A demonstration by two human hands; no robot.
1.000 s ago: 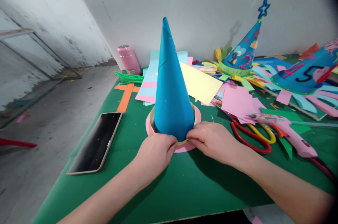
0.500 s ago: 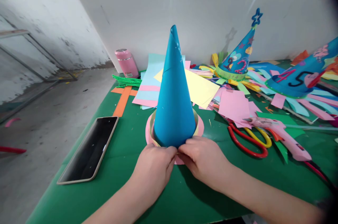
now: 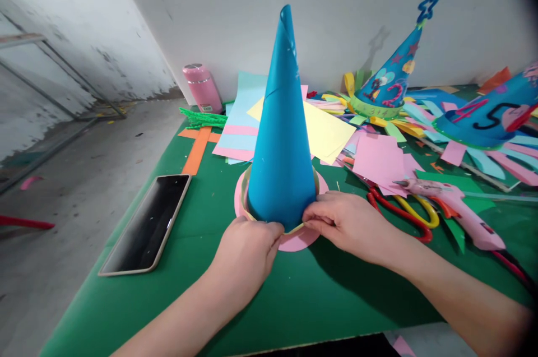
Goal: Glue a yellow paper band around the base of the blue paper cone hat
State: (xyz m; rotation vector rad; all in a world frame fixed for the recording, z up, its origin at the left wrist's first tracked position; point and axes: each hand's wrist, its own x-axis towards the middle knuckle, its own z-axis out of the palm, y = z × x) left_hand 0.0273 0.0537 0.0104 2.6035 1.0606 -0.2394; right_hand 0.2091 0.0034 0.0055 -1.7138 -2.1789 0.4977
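A plain blue paper cone (image 3: 282,144) stands upright on a round pink paper base (image 3: 297,241). Around the cone's foot runs a pale yellow paper band (image 3: 245,200). My left hand (image 3: 247,247) pinches the band at the front, its fingertips pressed together near the cone's lower edge. At the front right of the band, my right hand (image 3: 347,222) has thumb and fingers closed on it, close against the cone. Between the two hands, a stretch of the band's edge shows over the pink base.
A phone (image 3: 147,225) lies left on the green table (image 3: 269,312). Behind are a pink bottle (image 3: 203,89), green pipe cleaners (image 3: 203,119) and paper sheets (image 3: 330,133). Right are scissors (image 3: 403,214), a glue gun (image 3: 458,208) and decorated cones (image 3: 389,79).
My right hand has slid right along the band, away from my left hand, which stays at the front. The view has shifted slightly.
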